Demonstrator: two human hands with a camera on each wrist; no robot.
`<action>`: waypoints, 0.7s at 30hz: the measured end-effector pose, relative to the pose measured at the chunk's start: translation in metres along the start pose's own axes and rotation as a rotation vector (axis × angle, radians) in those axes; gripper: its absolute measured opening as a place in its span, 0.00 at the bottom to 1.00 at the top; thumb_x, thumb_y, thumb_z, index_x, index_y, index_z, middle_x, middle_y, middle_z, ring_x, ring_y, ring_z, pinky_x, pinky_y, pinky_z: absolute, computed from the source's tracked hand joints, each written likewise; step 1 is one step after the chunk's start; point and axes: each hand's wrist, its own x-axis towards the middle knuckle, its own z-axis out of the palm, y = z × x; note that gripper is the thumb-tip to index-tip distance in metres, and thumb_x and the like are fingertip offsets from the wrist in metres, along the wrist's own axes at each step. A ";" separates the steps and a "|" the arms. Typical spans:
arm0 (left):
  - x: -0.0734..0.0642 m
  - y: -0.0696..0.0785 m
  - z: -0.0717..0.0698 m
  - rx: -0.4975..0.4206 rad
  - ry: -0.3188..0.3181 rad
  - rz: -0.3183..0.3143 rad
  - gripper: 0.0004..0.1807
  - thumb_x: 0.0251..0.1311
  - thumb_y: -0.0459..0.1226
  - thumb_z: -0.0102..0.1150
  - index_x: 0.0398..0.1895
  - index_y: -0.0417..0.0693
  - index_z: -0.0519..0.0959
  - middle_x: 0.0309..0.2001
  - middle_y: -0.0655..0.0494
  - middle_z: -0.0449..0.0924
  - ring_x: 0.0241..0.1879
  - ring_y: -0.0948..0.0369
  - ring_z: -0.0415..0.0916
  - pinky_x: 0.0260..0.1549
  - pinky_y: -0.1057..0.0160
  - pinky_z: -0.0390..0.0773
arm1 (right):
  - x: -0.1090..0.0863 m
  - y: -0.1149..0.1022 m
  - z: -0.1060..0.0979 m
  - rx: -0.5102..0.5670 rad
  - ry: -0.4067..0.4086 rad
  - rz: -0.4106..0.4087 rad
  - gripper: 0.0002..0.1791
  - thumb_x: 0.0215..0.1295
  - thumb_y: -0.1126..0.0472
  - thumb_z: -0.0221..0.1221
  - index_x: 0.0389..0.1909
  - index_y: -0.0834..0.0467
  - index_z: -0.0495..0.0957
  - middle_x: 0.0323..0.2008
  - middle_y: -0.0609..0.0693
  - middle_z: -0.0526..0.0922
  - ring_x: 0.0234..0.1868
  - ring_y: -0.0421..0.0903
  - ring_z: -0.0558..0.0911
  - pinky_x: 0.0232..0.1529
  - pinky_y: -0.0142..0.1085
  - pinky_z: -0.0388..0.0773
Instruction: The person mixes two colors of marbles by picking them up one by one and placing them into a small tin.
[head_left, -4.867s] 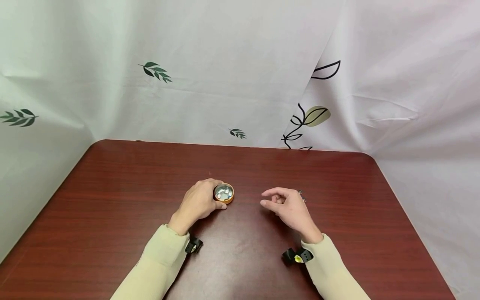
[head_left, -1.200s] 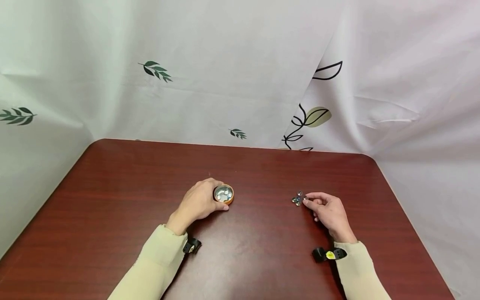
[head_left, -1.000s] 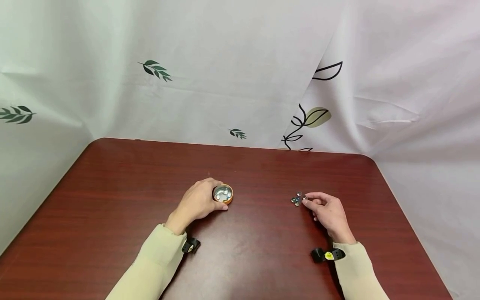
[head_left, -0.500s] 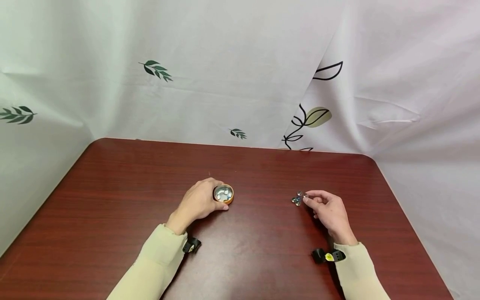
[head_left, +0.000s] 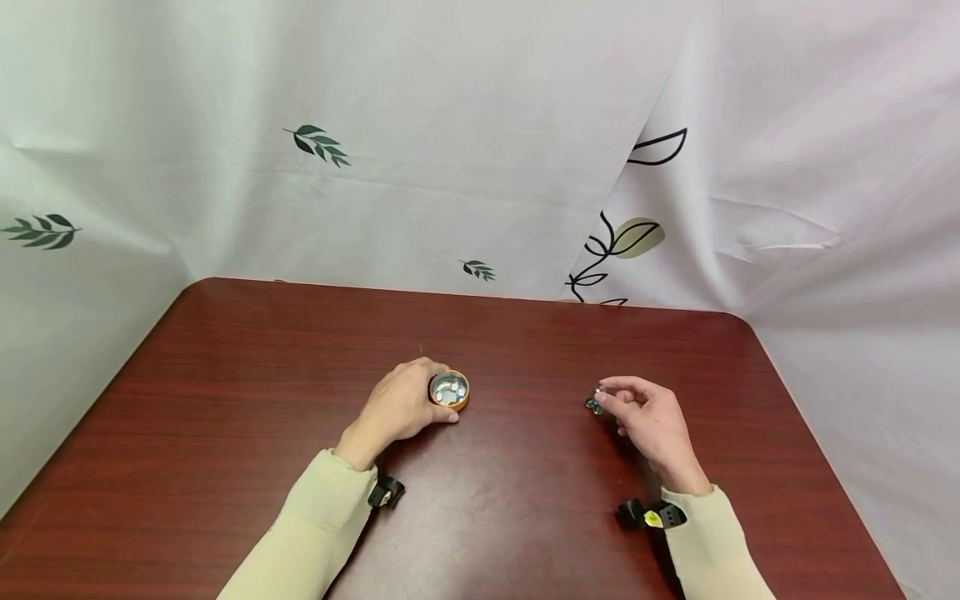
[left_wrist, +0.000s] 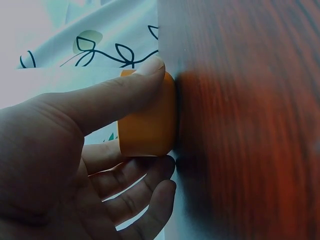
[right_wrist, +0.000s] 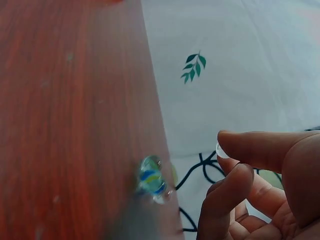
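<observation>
Glass marbles sit on the surface by the right hand's fingertips — likely hard, slippery, roll-prone, so pinch mid-ball; can't tell if it's pinching one — left hand grips the cup's sides.

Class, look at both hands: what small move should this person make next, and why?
I'd probably bring the right hand across towards the orange cup. Its fingers seem to pinch a small clear piece, though that is hard to confirm, apart from the glass marbles on the table, while the left hand holds the cup open side up.
</observation>
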 end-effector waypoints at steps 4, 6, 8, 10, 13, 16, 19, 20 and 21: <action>-0.001 0.001 0.000 -0.002 0.001 -0.002 0.33 0.40 0.46 0.83 0.54 0.51 0.84 0.49 0.58 0.83 0.47 0.56 0.80 0.46 0.52 0.77 | -0.001 -0.005 0.004 0.003 -0.011 -0.019 0.15 0.62 0.60 0.70 0.47 0.63 0.84 0.25 0.52 0.77 0.24 0.48 0.78 0.24 0.36 0.78; -0.001 0.001 0.000 0.001 0.001 -0.002 0.33 0.40 0.46 0.83 0.54 0.51 0.84 0.49 0.58 0.83 0.47 0.56 0.80 0.46 0.52 0.77 | 0.000 -0.008 0.007 0.005 -0.016 -0.029 0.15 0.62 0.61 0.70 0.47 0.63 0.85 0.25 0.52 0.78 0.24 0.50 0.78 0.24 0.36 0.78; -0.001 0.002 0.000 0.004 0.000 -0.004 0.33 0.41 0.47 0.83 0.54 0.51 0.84 0.49 0.58 0.83 0.48 0.56 0.80 0.46 0.52 0.77 | 0.000 -0.009 0.010 0.005 -0.018 -0.036 0.14 0.62 0.62 0.70 0.46 0.63 0.85 0.25 0.52 0.78 0.23 0.49 0.77 0.24 0.35 0.78; -0.001 0.002 0.001 0.006 -0.002 -0.006 0.33 0.41 0.47 0.83 0.54 0.51 0.84 0.50 0.58 0.82 0.48 0.55 0.80 0.46 0.52 0.77 | 0.000 -0.011 0.013 0.010 -0.022 -0.043 0.13 0.61 0.63 0.69 0.45 0.63 0.85 0.24 0.52 0.78 0.22 0.47 0.77 0.23 0.35 0.77; -0.001 0.001 0.001 0.005 -0.006 -0.012 0.34 0.41 0.47 0.83 0.55 0.51 0.83 0.51 0.58 0.82 0.49 0.55 0.79 0.46 0.51 0.77 | 0.000 -0.015 0.019 0.016 -0.033 -0.047 0.12 0.61 0.64 0.69 0.45 0.63 0.85 0.24 0.52 0.77 0.21 0.44 0.75 0.22 0.34 0.77; -0.001 0.001 0.001 0.001 -0.008 -0.015 0.34 0.41 0.47 0.83 0.56 0.51 0.83 0.51 0.58 0.82 0.49 0.55 0.79 0.46 0.52 0.77 | 0.000 -0.018 0.025 0.012 -0.050 -0.059 0.13 0.61 0.63 0.70 0.45 0.62 0.85 0.25 0.52 0.77 0.21 0.43 0.75 0.22 0.35 0.78; -0.002 0.001 0.000 0.002 -0.004 -0.012 0.35 0.41 0.47 0.83 0.56 0.50 0.83 0.51 0.58 0.82 0.48 0.56 0.79 0.46 0.52 0.77 | 0.001 -0.021 0.032 -0.001 -0.064 -0.072 0.11 0.61 0.63 0.70 0.44 0.61 0.86 0.25 0.52 0.77 0.21 0.44 0.75 0.23 0.36 0.78; -0.002 0.001 0.000 0.002 -0.002 -0.011 0.35 0.41 0.47 0.83 0.56 0.50 0.83 0.51 0.58 0.82 0.48 0.56 0.79 0.46 0.52 0.77 | 0.001 -0.022 0.034 -0.006 -0.069 -0.078 0.11 0.61 0.63 0.70 0.44 0.60 0.86 0.25 0.52 0.77 0.21 0.44 0.75 0.23 0.36 0.78; -0.002 0.001 0.000 0.003 0.001 -0.010 0.35 0.41 0.47 0.83 0.56 0.50 0.83 0.50 0.58 0.82 0.48 0.56 0.79 0.46 0.52 0.77 | 0.001 -0.023 0.036 -0.009 -0.073 -0.082 0.11 0.61 0.63 0.69 0.44 0.60 0.86 0.25 0.52 0.77 0.21 0.44 0.75 0.22 0.36 0.78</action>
